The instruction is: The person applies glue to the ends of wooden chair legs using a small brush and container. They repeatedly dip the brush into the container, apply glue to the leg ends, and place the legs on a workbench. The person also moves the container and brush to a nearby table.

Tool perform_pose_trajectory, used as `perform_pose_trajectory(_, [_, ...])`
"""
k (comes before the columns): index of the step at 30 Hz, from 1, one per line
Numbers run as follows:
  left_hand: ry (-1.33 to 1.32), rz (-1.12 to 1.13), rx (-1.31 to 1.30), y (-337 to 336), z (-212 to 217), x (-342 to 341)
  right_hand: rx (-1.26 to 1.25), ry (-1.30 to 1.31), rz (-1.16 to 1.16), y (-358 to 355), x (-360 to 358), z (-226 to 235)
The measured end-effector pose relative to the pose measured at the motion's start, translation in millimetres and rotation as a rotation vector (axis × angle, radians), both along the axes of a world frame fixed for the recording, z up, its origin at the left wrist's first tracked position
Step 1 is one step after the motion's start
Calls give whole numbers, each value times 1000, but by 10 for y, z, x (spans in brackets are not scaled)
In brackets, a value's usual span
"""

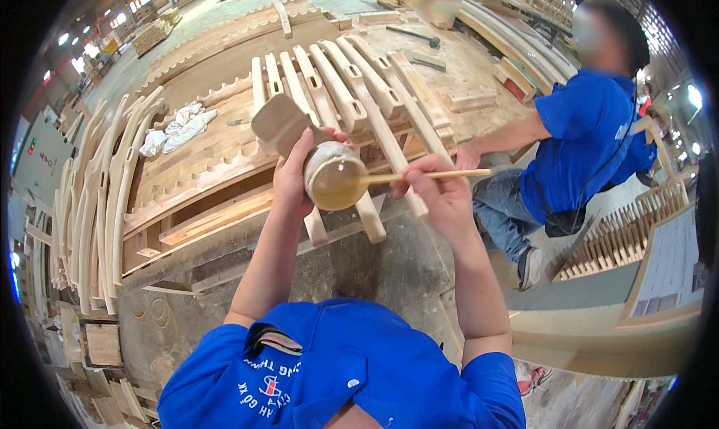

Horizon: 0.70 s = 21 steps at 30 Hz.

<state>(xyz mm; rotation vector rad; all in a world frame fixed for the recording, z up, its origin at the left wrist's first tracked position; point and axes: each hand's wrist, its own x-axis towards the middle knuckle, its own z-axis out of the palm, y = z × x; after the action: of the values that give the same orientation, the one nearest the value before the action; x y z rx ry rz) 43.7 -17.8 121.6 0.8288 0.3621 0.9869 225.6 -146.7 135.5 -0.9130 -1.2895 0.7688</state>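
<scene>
While gripped round its side by the left hand (293, 176), glue jar (333, 176) tilted mouth-up toward the right hand (440, 193), fingers pinched shut on thin wooden stick (427, 176), tip dipped inside. Beyond both grips, slotted wooden chair parts (352, 99) laid in a row.

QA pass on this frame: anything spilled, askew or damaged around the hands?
Nothing clearly spilled. The left hand holds a glue-crusted jar tipped on its side, mouth toward the camera; its yellowish contents stay inside. The right hand holds a thin wooden stick dipped in it. Crumpled white rags lie on the bench.
</scene>
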Motion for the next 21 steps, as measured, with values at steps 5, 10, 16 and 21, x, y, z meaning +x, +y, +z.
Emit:
perform_pose_trajectory(5, [77, 74, 58, 230, 34, -71, 7, -18, 18, 273, 70, 121])
perform_pose_trajectory(10, [141, 97, 138, 502, 153, 53, -45, -57, 59, 538, 232, 74])
perform_pose_trajectory(16, [143, 112, 179, 727, 358, 306, 48, -58, 86, 866, 589, 162])
perform_pose_trajectory(21, [115, 180, 158, 851, 482, 577, 189, 4, 114, 1095, 848, 306])
